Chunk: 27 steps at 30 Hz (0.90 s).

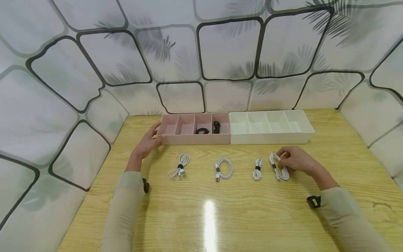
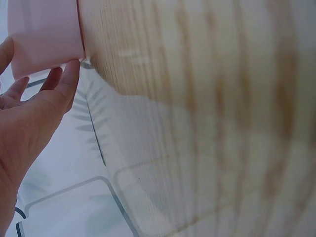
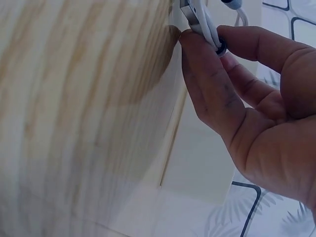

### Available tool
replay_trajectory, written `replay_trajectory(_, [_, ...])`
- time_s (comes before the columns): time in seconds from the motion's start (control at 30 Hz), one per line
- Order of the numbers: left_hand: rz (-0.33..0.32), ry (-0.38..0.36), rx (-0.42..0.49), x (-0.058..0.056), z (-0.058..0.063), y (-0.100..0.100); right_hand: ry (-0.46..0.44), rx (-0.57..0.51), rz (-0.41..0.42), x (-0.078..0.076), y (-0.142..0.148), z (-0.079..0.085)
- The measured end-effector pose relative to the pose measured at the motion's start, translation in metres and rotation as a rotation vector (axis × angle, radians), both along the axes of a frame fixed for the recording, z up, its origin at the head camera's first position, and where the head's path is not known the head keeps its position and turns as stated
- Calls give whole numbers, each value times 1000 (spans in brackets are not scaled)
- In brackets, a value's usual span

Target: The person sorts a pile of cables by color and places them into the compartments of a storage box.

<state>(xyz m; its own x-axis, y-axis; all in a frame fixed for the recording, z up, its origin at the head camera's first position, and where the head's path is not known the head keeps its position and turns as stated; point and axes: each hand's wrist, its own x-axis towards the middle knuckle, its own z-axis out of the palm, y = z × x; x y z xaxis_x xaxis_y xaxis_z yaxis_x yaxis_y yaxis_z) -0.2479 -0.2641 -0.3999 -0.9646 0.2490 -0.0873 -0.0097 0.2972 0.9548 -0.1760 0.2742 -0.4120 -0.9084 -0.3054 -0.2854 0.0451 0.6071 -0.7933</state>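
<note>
At the left end of a pink divided box (image 1: 195,140), my left hand (image 1: 147,143) grips the corner, thumb on the front and fingers at the end wall. The left wrist view shows its fingers against the pink wall (image 2: 44,37). My right hand (image 1: 296,160) pinches a coiled white cable (image 1: 274,166) with a black tie, at the right of a row of cables. In the right wrist view, thumb and fingers hold this cable (image 3: 207,24) near its tie, beside a metal plug. The pink box has a black coiled cable (image 1: 202,131) and a black item (image 1: 216,127) in its two right compartments.
A white divided box (image 1: 267,139) adjoins the pink one at the table's back. Tied white cables lie in front: one at left (image 1: 180,166), one in the middle (image 1: 224,169), and a narrow bundle (image 1: 257,169) beside the right hand. A patterned cloth wall (image 1: 226,94) surrounds the table.
</note>
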Motion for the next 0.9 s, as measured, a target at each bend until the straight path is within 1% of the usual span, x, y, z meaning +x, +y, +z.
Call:
replay_trajectory(0.17, [20,4,0,-9,-16,-6,-29,-30,-3,2,2,4])
replay_trajectory(0.27, [22,12,-8,-11,-19,-7,-27,-30,1,2,4,6])
replay_trajectory(0.53, [13,23,-7,-10,-19,-8,0,-44,-6,-5,7,7])
replay_trajectory(0.9, [-12,52,-13,-9,-21,-10,20,-99,-16,-13,-3,22])
